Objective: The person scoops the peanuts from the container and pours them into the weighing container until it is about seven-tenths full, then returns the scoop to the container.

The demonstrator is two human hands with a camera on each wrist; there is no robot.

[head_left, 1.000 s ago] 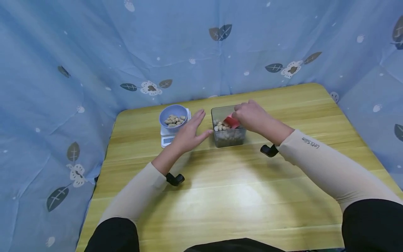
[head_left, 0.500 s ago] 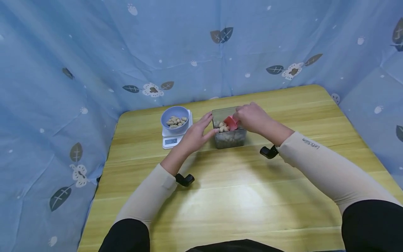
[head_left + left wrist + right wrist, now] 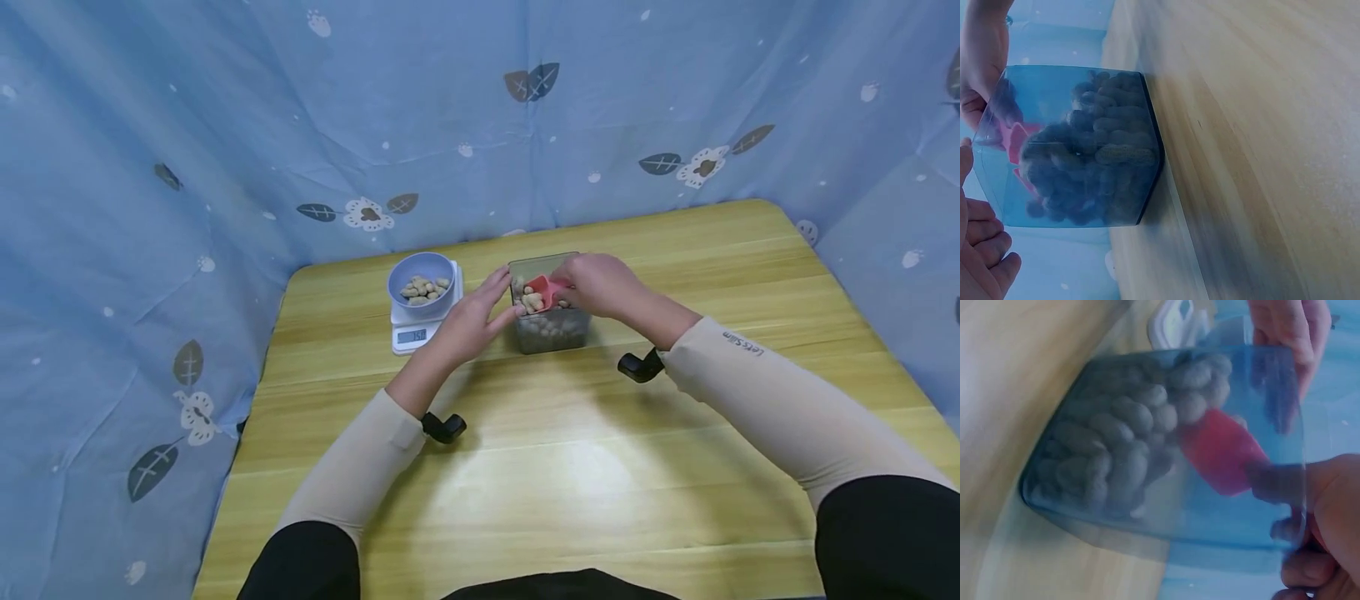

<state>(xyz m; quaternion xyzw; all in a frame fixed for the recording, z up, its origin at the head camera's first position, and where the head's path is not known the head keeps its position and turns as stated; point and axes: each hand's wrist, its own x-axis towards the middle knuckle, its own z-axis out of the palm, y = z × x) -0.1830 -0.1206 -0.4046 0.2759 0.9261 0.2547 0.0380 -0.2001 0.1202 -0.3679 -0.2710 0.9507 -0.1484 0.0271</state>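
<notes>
A clear dark-tinted square bin (image 3: 534,267) stands on the table with unshelled peanuts (image 3: 1125,119) heaped inside. My right hand (image 3: 603,285) reaches over its right rim and grips a red plastic scoop (image 3: 1225,453) by the handle. The scoop's bowl lies among the peanuts; in the head view, some peanuts sit at its mouth. On the opposite side, my left hand (image 3: 474,323) rests its fingertips at the bin's left rim, fingers fairly straight. Left of that hand, a blue bowl (image 3: 405,304) holding more peanuts stands on a white kitchen scale (image 3: 403,322).
The scale's small display (image 3: 412,337) faces me, its digits hard to read. A blue patterned cloth (image 3: 465,108) hangs along the back and sides of the wooden table (image 3: 525,500). Each wrist carries a black camera mount (image 3: 444,428).
My left hand has moved right, from beside the scale to the bin's left rim. The right hand has dipped slightly, and the scoop has turned and pushed into the peanuts.
</notes>
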